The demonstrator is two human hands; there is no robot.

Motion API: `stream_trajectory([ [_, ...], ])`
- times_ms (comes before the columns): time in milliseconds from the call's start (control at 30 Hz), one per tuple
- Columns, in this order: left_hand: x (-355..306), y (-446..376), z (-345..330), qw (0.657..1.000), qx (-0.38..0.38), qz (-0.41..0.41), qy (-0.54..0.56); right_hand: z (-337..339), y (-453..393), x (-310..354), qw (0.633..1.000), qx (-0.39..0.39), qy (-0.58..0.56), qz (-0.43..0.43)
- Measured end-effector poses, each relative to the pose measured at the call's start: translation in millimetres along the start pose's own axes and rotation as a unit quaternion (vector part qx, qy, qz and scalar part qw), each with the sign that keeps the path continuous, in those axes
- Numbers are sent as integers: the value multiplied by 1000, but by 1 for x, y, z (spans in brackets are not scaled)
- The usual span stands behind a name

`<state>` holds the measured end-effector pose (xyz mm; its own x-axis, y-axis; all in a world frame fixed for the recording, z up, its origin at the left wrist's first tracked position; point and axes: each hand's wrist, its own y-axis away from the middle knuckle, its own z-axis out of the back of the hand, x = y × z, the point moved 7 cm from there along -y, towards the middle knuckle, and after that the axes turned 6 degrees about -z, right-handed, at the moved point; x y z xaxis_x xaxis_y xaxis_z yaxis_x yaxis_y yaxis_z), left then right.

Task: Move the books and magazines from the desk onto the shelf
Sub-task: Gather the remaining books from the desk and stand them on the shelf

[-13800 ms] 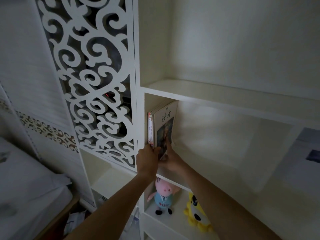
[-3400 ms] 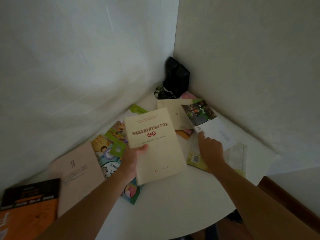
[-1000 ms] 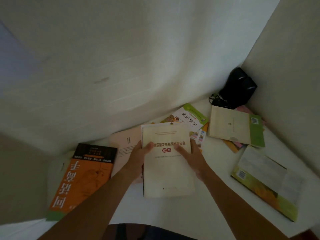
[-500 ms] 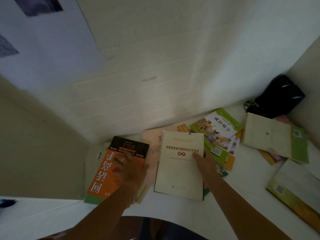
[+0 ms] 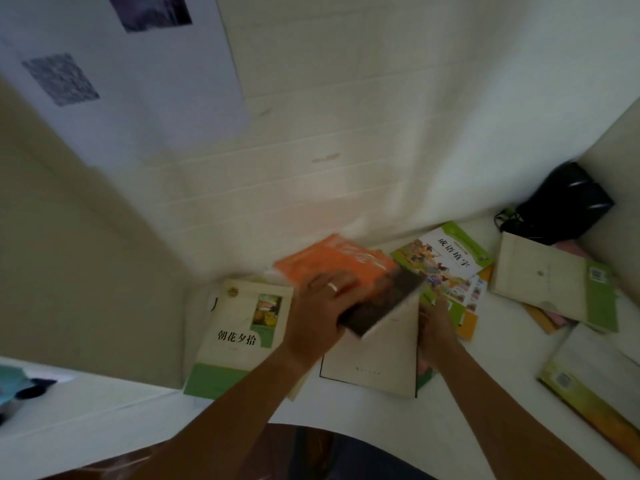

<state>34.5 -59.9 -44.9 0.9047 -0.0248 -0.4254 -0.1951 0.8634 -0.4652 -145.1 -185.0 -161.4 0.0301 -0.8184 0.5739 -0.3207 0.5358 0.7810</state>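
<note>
Several books lie scattered on the white desk [image 5: 242,407]. My left hand [image 5: 320,311] grips an orange and black book [image 5: 337,263] and holds it, blurred, over a cream booklet [image 5: 381,355]. My right hand [image 5: 434,327] rests on the cream booklet's right edge. A white and green book with black characters [image 5: 242,336] lies uncovered at the left. A green picture book [image 5: 446,259] lies behind my right hand. The shelf is out of view.
A cream book with a green band [image 5: 554,292] and a yellow-green book [image 5: 595,386] lie at the right. A black object with cables [image 5: 564,202] stands in the far corner. White walls close the desk at back and right.
My left hand has lifted the orange and black book from the left and carried it right, over the cream booklet. That uncovered the white and green book beneath. My right hand stays at the booklet.
</note>
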Motion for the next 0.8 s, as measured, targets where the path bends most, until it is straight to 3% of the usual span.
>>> stream_trajectory([
  [33,5,5,-6,993,28,48,100,6,-4,-1,999,17,-31,-24],
  [133,8,28,-37,916,157,167,329,26,-18,-6,997,20,-40,-57],
  [200,17,41,-49,910,232,181,291,30,-20,-8,998,43,-26,-46],
  [233,25,46,-51,931,244,166,215,28,-17,-8,997,63,-4,-43],
  [333,39,47,-45,971,105,190,98,28,-11,-4,990,51,131,-7],
  [400,42,51,-52,952,63,289,77,28,-10,3,978,5,205,50],
  [467,38,58,-75,921,112,363,86,26,-10,6,967,-38,237,82],
  [633,38,51,-91,895,135,424,10,27,-28,-11,969,-155,180,74],
  [800,57,57,-107,821,156,535,124,23,-35,-15,966,-178,172,80],
])
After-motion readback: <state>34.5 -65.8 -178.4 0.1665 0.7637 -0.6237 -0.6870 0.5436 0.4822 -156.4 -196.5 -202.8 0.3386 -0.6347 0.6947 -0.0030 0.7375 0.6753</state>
